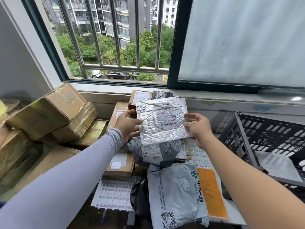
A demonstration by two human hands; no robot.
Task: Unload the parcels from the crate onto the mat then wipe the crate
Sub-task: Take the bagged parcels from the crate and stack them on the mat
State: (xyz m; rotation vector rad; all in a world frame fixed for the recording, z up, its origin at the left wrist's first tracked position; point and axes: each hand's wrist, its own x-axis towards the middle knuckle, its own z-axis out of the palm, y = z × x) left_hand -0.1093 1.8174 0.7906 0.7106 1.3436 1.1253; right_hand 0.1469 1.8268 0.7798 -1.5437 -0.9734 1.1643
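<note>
**Silver mailer up, unloading under way**

Centre frame, the silver bubble mailer (162, 119) hangs over the parcel heap, left hand (127, 125) pinching one edge, right hand (197, 128) the other. Below lies the white mat (113, 192); the black crate (270, 138) (not yet emptied) waits right. Next, I'd judge: lower it flat onto the pile.

Both arms extended forward, left in a grey sleeve, right bare; left hand (127, 125) and right hand (198, 128) raised at matching height, each pinching one side edge of a silver mailer (162, 119).
</note>
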